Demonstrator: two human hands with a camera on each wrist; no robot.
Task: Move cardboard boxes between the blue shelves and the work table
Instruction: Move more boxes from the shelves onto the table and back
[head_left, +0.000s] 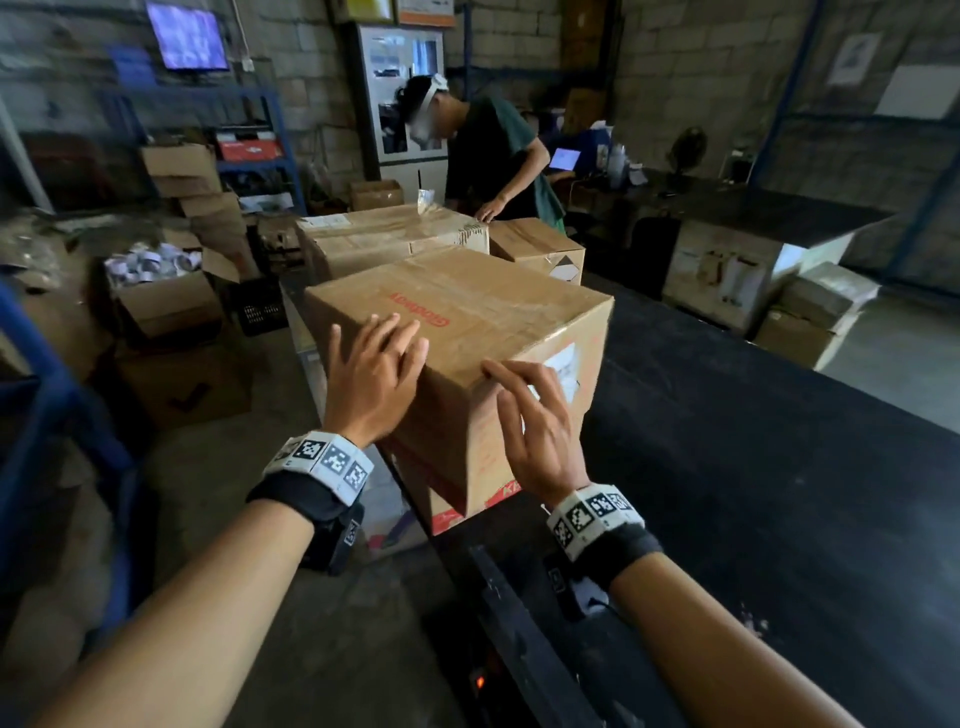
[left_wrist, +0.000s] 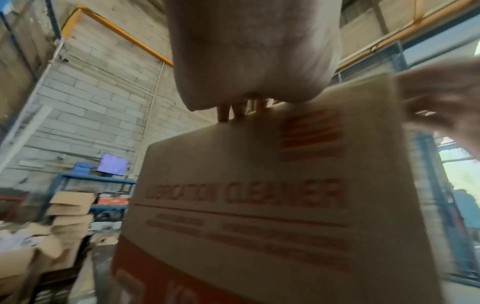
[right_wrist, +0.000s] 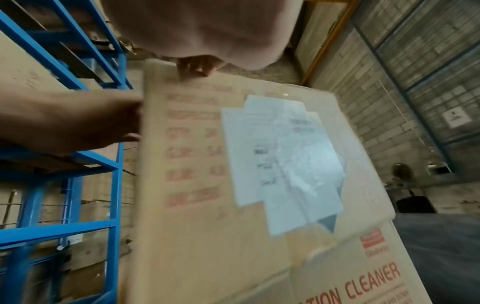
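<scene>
Here your left hand (head_left: 375, 370) lies flat with straight fingers on the top of the upper cardboard box (head_left: 467, 332), and your right hand (head_left: 530, 415) rests loose-fingered on its near top edge; neither grip has closed on it. The box sits on a second box (head_left: 441, 499) at the counter (head_left: 727, 441) edge, directly under your grip. It looks stiff, taped slick and probably heavy, so take it low at opposite sides or under the bottom corners.

A warehouse stockroom. Bare block walls (head_left: 691, 67), blue steel racking (right_wrist: 64, 160) on the left, and taped cardboard cartons (head_left: 384, 234) piled on a black work table (head_left: 753, 441).
</scene>
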